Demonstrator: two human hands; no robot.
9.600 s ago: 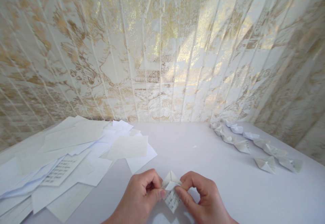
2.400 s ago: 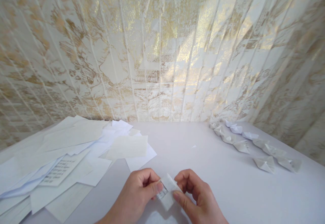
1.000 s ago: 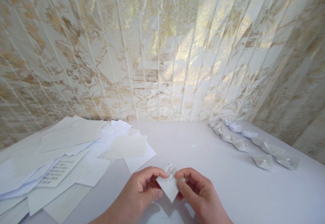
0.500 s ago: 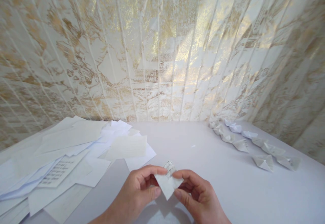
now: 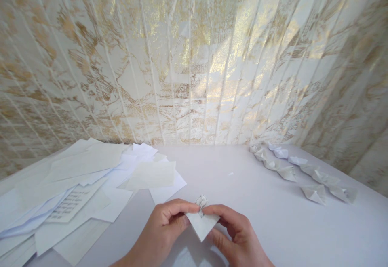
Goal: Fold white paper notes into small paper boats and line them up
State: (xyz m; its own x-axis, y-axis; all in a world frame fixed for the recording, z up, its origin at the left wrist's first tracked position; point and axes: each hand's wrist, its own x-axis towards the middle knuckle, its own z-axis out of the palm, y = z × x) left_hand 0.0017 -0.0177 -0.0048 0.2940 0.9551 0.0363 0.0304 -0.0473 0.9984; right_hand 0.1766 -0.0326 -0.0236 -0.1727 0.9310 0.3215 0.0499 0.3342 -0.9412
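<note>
A small folded piece of paper (image 5: 202, 226), diamond-shaped with print on its upper corner, is held between both hands above the near part of the table. My left hand (image 5: 165, 224) pinches its left side, forefinger along the upper edge and thumb beneath. From the other side my right hand (image 5: 235, 226) grips it, the forefinger pressed at the top fold and the thumb low by the right edge. Both forefinger tips nearly meet at the middle of the paper. The back of the folded paper is hidden.
Loose paper sheets (image 5: 81, 170) lie heaped over the table's left side. At the right, several folded paper boats (image 5: 313, 193) stand in rows. A tiny paper scrap (image 5: 230, 174) lies mid-table (image 5: 209, 166). A patterned gold-and-white wall (image 5: 188, 65) rises behind.
The right forefinger has slid inward along the top of the folded paper, towards the left one. The paper has tipped slightly and sits a little lower.
</note>
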